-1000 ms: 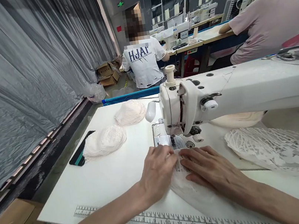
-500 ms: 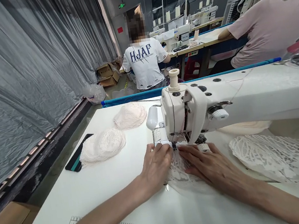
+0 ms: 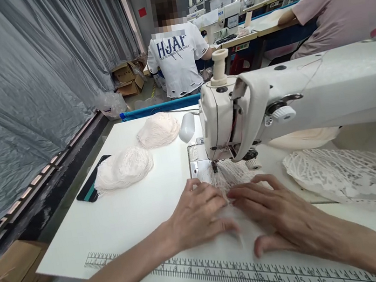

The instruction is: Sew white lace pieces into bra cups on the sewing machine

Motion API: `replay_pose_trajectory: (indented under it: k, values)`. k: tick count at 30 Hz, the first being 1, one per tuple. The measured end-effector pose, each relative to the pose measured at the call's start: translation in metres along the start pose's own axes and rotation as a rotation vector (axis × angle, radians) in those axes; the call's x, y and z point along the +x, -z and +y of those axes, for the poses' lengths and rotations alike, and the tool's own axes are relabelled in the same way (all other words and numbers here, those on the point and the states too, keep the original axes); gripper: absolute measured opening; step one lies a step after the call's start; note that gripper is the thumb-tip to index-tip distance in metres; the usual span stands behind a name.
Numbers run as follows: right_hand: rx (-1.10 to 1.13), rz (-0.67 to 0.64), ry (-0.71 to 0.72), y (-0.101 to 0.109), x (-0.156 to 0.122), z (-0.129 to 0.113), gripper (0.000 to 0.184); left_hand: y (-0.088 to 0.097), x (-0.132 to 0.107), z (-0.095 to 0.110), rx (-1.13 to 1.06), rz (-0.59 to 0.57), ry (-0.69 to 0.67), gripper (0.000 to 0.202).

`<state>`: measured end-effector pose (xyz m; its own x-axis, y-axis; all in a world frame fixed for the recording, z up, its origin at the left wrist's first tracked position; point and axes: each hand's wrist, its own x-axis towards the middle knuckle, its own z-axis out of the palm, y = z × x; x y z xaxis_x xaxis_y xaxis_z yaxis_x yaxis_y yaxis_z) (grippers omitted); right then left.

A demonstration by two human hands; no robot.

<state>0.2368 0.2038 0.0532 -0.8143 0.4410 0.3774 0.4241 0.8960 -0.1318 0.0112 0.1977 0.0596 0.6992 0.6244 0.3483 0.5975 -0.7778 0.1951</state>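
A piece of white lace [image 3: 238, 171] lies beneath the presser foot of the white sewing machine [image 3: 220, 117] and spreads toward me. My left hand [image 3: 200, 212] rests at the lace's near left side, its fingers bent and its thumb held apart, slightly blurred. My right hand [image 3: 272, 211] lies on the near right side, fingers stretched out and thumb spread away. The fingertips of both hands nearly meet in front of the needle area and cover the lace's near edge. Neither hand is closed round the fabric.
On the left of the white table [image 3: 142, 214] sit a white lace stack [image 3: 124, 167], partly over a dark flat object [image 3: 91, 188], and a pinkish stack [image 3: 158, 130]. More lace [image 3: 349, 178] lies under the machine arm. A printed ruler [image 3: 229, 274] runs along the front. Two people work beyond.
Both hands have drawn back from the needle toward me, and their thumbs have spread. More lace shows around the presser foot. The camera view has tilted down.
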Motion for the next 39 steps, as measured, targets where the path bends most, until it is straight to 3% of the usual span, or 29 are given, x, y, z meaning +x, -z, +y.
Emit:
replay_pose_trajectory:
  k: [5,10,14,18,20,22,25,27,39]
  values:
    - [-0.023,0.127,-0.056,-0.008,-0.001,-0.011,0.023,-0.008,-0.005,0.006,0.069,0.115,-0.037,0.011]
    - [-0.004,0.177,-0.071,-0.007,0.007,-0.01,0.035,-0.009,0.004,0.006,-0.052,0.239,0.068,0.019]
    - [-0.031,0.226,-0.125,-0.008,0.005,-0.007,0.014,-0.007,0.009,0.01,-0.035,0.223,0.089,0.019]
    - [0.002,0.334,-0.149,-0.009,0.003,0.0,0.018,-0.01,0.015,0.009,0.121,0.14,0.094,0.011]
    - [0.003,0.348,-0.122,-0.006,0.003,0.001,0.019,-0.012,0.018,0.006,0.176,0.074,0.107,0.017]
    - [0.016,0.348,-0.095,-0.004,0.004,0.001,0.019,-0.013,0.02,0.005,0.192,0.034,0.124,0.023]
    - [0.051,0.312,-0.059,-0.002,0.001,0.002,0.021,-0.014,0.017,0.008,0.174,0.053,0.152,0.006]
    - [0.084,0.272,-0.027,-0.001,-0.003,0.003,0.023,-0.015,0.015,0.012,0.151,0.082,0.162,0.016]
    - [0.116,0.087,0.02,0.0,-0.013,0.002,0.015,-0.015,0.0,0.018,0.076,0.134,0.034,0.005]
